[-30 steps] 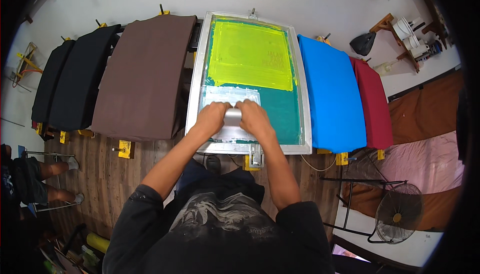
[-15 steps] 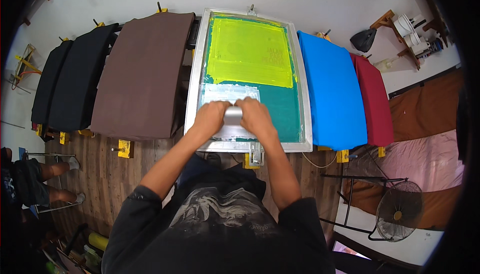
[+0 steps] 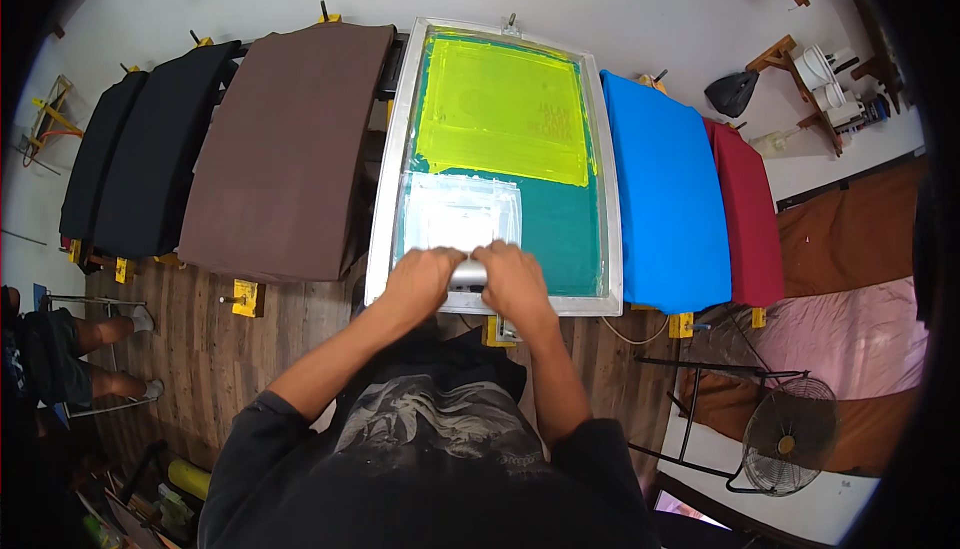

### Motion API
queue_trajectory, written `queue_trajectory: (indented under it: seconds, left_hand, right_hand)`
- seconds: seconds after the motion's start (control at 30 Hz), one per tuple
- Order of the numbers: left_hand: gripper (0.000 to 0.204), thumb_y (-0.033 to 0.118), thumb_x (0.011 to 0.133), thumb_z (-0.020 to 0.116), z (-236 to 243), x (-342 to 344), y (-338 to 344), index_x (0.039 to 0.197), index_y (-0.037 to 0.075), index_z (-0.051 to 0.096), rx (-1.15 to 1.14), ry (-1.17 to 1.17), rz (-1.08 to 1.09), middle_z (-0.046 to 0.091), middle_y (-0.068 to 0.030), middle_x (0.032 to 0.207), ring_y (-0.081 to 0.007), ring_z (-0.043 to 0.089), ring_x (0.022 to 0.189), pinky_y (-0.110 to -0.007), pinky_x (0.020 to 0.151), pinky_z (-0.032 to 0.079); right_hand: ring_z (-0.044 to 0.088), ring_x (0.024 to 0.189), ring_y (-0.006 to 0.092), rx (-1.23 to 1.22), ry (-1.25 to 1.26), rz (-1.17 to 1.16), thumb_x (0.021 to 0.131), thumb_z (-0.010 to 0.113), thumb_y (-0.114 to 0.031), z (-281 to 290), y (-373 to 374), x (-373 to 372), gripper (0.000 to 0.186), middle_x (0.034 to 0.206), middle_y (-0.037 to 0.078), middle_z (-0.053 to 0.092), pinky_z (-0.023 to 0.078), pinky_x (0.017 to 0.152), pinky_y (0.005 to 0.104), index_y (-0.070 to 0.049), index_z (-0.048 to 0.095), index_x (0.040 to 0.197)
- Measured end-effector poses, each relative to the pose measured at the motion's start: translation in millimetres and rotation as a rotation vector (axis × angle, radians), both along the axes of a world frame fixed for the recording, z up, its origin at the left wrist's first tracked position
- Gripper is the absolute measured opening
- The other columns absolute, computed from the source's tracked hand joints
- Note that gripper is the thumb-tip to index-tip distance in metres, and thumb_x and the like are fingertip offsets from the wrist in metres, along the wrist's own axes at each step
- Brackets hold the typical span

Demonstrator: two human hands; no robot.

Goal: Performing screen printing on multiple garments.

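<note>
Both my hands are closed on a silver squeegee [image 3: 468, 273] at the near end of a metal-framed printing screen [image 3: 384, 219]. My left hand [image 3: 422, 279] wraps its left part, and my right hand [image 3: 508, 277] its right part; a strip of metal shows between them. The squeegee's lower edge is mostly hidden by my fingers. Just beyond it lies a patch of white ink [image 3: 455, 211] on the green mesh [image 3: 560, 234]. A larger yellow-green ink area [image 3: 500, 99] covers the far half of the mesh, with faint lettering at its right.
Cloth-covered boards stand on both sides: brown [image 3: 285, 149] and black [image 3: 165, 154] to the left, blue [image 3: 665, 189] and dark red [image 3: 742, 214] to the right. A floor fan [image 3: 790, 436] is at the lower right. Another person's legs [image 3: 105, 334] show at far left.
My hands and the squeegee have come toward me, down to the screen's near end. More of the white ink patch now shows beyond them.
</note>
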State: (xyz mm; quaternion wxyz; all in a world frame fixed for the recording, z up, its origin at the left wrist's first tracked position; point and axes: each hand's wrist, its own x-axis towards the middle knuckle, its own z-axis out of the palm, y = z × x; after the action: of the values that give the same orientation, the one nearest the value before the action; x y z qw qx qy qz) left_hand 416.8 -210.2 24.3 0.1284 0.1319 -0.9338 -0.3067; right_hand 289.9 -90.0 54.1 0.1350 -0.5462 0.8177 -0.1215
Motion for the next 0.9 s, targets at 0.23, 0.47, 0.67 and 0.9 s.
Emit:
queue_trajectory:
  seconds: [0.23,0.47,0.67,0.9]
  left_hand:
    - [0.025,-0.004,0.074,0.060,-6.4,-48.8,-47.0,0.094,0.006,0.070,-0.012,-0.130,0.048,0.069,-0.0194,0.081,-0.0369,0.068,0.075,-0.044,0.069,0.056]
    - [0.026,-0.001,0.076,0.058,-17.1,11.8,16.2,0.101,-0.001,0.066,-0.089,0.093,0.061,0.068,-0.0189,0.092,-0.0356,0.067,0.074,-0.043,0.070,0.055]
    - [0.027,-0.002,0.075,0.059,6.4,-8.5,-3.8,0.099,0.004,0.070,0.016,-0.176,-0.010,0.070,-0.0180,0.084,-0.0355,0.069,0.077,-0.044,0.071,0.055]
    - [0.028,-0.004,0.070,0.062,-4.6,-60.6,-61.0,0.096,0.004,0.071,0.029,-0.238,0.042,0.069,-0.0218,0.084,-0.0378,0.068,0.081,-0.045,0.074,0.055]
  right_hand:
    - [0.063,0.093,0.0365,0.044,0.014,-0.021,0.070,0.067,0.000,-12.4,-49.2,-47.6,0.029,0.095,0.018,0.065,0.052,0.079,0.0454,-0.006,0.065,0.098]
    - [0.059,0.096,0.0346,-0.078,-0.050,-0.090,0.067,0.064,0.006,-21.3,13.3,13.9,0.039,0.098,0.013,0.061,0.050,0.081,0.0441,-0.008,0.064,0.103]
    - [0.063,0.090,0.0366,0.107,-0.003,0.011,0.068,0.066,0.000,1.9,-4.0,-7.9,0.031,0.093,0.016,0.064,0.051,0.078,0.0456,-0.008,0.065,0.098]
    - [0.066,0.092,0.0357,0.139,-0.009,0.013,0.070,0.068,-0.003,-3.3,-61.4,-57.0,0.030,0.094,0.016,0.068,0.054,0.076,0.0448,-0.008,0.067,0.099]
